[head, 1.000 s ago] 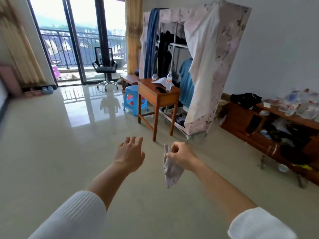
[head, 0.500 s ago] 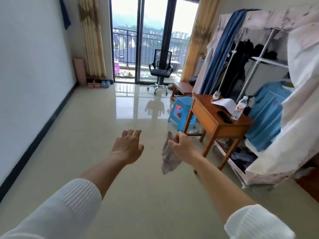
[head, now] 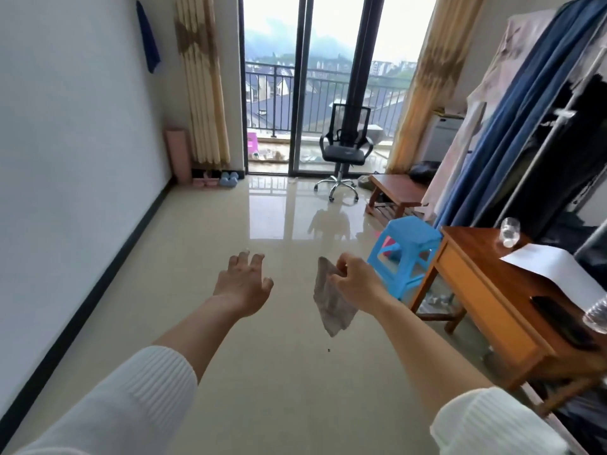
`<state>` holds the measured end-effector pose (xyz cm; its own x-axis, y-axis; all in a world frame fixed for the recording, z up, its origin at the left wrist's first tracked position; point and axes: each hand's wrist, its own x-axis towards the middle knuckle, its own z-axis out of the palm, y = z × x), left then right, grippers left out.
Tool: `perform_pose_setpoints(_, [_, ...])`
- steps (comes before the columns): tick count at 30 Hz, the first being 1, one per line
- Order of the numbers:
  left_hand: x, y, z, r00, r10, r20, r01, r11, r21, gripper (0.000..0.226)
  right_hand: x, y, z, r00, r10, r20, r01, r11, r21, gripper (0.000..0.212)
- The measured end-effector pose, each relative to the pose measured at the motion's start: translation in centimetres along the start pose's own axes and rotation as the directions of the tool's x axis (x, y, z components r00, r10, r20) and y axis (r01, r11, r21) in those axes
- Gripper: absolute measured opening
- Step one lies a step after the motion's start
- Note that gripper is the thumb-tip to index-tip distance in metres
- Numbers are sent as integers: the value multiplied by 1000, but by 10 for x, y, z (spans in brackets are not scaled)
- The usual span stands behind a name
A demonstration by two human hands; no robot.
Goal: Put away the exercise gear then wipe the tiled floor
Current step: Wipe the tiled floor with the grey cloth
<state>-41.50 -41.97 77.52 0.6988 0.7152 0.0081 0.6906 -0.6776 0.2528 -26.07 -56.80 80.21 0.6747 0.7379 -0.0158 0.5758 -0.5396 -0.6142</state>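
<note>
We pinch grey cloth (head: 331, 300) in right hand (head: 356, 279) fingers (head: 341, 261); cloth dangles below them, clear of tiled floor (head: 203, 257). Left hand (head: 244, 284) fingers spread, empty. Our worry: light pinch may drop cloth; wiping right of fingers may bump blue stool (head: 407, 254).

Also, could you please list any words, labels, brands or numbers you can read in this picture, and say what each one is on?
No text here can be read.
The paper on the wooden table shows a blank face.
The bottle at the picture's right edge is cut off and too blurred for any label to be read.
</note>
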Motion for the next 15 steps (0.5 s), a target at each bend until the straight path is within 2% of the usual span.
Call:
perform_pose_setpoints(9, [282, 7, 29, 995, -96, -31, 94, 994, -57, 54, 283, 0, -7, 991, -97, 89, 94, 995, 34, 6])
perform_pose_setpoints(15, [447, 0, 22, 984, -170, -55, 165, 982, -90, 55, 464, -11, -15, 985, -120, 120, 121, 993, -3, 5])
